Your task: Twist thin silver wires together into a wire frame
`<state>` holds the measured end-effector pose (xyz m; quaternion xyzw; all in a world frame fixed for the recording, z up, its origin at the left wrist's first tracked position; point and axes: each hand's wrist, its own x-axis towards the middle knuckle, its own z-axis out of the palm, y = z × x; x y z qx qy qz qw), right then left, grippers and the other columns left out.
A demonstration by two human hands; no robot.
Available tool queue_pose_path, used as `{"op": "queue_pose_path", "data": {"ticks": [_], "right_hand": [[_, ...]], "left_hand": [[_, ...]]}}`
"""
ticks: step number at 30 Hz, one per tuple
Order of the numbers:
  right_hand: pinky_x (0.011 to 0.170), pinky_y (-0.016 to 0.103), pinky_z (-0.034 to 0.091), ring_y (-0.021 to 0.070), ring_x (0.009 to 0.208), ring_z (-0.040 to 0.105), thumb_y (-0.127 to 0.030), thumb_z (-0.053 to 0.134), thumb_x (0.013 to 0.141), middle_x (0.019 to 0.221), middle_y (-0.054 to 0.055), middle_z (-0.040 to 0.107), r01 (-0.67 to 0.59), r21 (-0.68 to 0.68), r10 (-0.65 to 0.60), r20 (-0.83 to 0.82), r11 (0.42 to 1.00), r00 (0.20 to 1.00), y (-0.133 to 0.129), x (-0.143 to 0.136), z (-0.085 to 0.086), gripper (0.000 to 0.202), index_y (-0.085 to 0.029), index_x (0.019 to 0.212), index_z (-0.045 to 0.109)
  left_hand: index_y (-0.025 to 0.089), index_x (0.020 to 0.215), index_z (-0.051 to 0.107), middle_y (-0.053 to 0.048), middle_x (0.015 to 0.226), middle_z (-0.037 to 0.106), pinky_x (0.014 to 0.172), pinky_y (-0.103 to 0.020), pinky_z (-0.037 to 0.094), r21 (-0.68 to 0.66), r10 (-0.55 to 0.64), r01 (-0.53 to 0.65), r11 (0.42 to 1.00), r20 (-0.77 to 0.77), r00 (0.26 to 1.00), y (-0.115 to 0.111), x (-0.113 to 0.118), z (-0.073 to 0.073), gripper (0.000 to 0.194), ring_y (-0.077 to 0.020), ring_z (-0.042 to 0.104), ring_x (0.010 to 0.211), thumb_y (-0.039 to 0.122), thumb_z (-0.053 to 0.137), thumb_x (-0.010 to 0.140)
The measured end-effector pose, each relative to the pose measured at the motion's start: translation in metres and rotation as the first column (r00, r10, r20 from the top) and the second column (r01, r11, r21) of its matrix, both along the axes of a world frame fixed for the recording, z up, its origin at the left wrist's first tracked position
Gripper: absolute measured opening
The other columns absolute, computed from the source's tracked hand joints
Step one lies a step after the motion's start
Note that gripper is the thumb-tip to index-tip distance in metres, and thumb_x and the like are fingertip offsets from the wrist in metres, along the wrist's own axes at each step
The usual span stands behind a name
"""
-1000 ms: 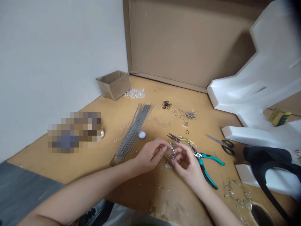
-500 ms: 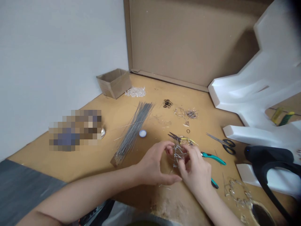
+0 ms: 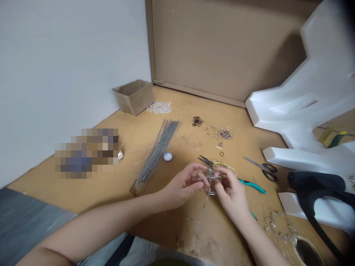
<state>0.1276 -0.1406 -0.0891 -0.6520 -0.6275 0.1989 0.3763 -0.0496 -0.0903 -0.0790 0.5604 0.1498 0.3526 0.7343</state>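
Note:
Between my hands, above the near part of the table, is a small openwork piece of bent silver wire point(image 3: 210, 181). My left hand point(image 3: 188, 183) grips its left side, thumb and fingers closing around it. On the other side my right hand point(image 3: 229, 188) pinches the wire piece with thumb and fingertips. Just behind the hands lie pliers with dark jaws point(image 3: 204, 160) and yellow handles. Teal-handled pliers point(image 3: 253, 186) are partly hidden under my right hand. Left of the hands are a small white round lid with a blue rim point(image 3: 168, 157) and a bundle of straight grey wires point(image 3: 156, 155).
Scissors point(image 3: 267, 170) lie to the right, near white foam packing point(image 3: 280, 151). Farther back are black rings point(image 3: 198, 121), wire bits point(image 3: 226, 133), clear beads point(image 3: 160, 107) and a cardboard box point(image 3: 134, 98). A beaded wire loop point(image 3: 280, 225) lies at front right.
My left thumb and fingers have closed in from a wide spread onto the wire piece. The wire piece has turned and now stands more upright between both hands.

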Motion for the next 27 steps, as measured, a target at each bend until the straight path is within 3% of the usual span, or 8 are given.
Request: {"op": "queue_pose_path", "data": {"ticks": [7, 13, 18, 22, 25, 27], "right_hand": [[0.06, 0.027, 0.048, 0.0151, 0.066, 0.058, -0.025, 0.045, 0.084, 0.083, 0.003, 0.06, -0.094, -0.1, 0.065, -0.266, 0.991, 0.962, 0.002, -0.004, 0.005, 0.023, -0.022, 0.106, 0.052], [0.069, 0.03, 0.049, 0.0159, 0.076, 0.057, -0.032, 0.052, 0.084, 0.093, 0.005, 0.058, -0.184, -0.097, 0.129, -0.411, 0.978, 0.903, 0.002, -0.004, 0.014, 0.031, -0.024, 0.113, 0.048], [0.075, 0.033, 0.049, 0.0165, 0.08, 0.055, -0.022, 0.064, 0.075, 0.103, 0.006, 0.055, -0.289, -0.056, 0.26, -0.299, 0.956, 0.918, -0.001, -0.004, 0.014, 0.058, -0.027, 0.126, 0.037], [0.069, 0.032, 0.049, 0.0161, 0.076, 0.056, -0.021, 0.059, 0.078, 0.102, 0.007, 0.056, -0.21, -0.023, 0.197, -0.253, 0.977, 0.947, 0.001, -0.005, 0.009, 0.048, -0.027, 0.123, 0.042], [0.066, 0.03, 0.049, 0.0158, 0.077, 0.056, -0.022, 0.059, 0.078, 0.105, 0.007, 0.056, -0.2, -0.006, 0.184, -0.373, 0.98, 0.91, 0.002, -0.005, 0.007, 0.045, -0.028, 0.12, 0.044], [0.065, 0.029, 0.049, 0.0149, 0.076, 0.056, -0.023, 0.06, 0.077, 0.106, 0.007, 0.056, -0.194, -0.009, 0.171, -0.44, 0.981, 0.882, 0.003, -0.004, 0.008, 0.044, -0.028, 0.119, 0.045]], "left_hand": [[0.018, 0.107, 0.047, -0.004, 0.084, 0.064, 0.07, -0.029, 0.049, -0.263, -0.067, 0.082, 0.961, 0.067, 0.996, 0.009, 0.001, -0.008, 0.033, -0.0134, 0.062, 0.075, 0.025, 0.063, 0.079], [0.015, 0.094, 0.058, -0.004, 0.085, 0.064, 0.069, -0.025, 0.05, -0.41, -0.035, 0.087, 0.908, 0.133, 0.991, 0.017, -0.002, -0.012, 0.018, -0.0132, 0.063, 0.077, 0.021, 0.063, 0.078], [0.014, 0.088, 0.059, -0.004, 0.084, 0.062, 0.064, -0.023, 0.05, -0.469, 0.027, 0.022, 0.883, 0.098, 0.995, 0.021, -0.005, -0.008, 0.016, -0.0136, 0.063, 0.076, 0.023, 0.065, 0.076], [0.014, 0.09, 0.056, -0.005, 0.088, 0.06, 0.068, -0.027, 0.049, -0.355, 0.025, -0.018, 0.935, 0.014, 1.0, 0.019, -0.004, -0.005, 0.022, -0.0152, 0.06, 0.081, 0.025, 0.066, 0.074], [0.016, 0.099, 0.051, -0.006, 0.097, 0.057, 0.072, -0.028, 0.047, -0.111, 0.064, -0.078, 0.991, -0.128, 0.99, 0.014, -0.003, -0.001, 0.037, -0.0163, 0.056, 0.089, 0.022, 0.07, 0.069], [0.019, 0.108, 0.044, -0.008, 0.106, 0.053, 0.072, -0.028, 0.045, 0.038, 0.102, -0.096, 0.995, -0.236, 0.966, 0.01, -0.003, 0.002, 0.053, -0.018, 0.054, 0.093, 0.021, 0.073, 0.064]]}}
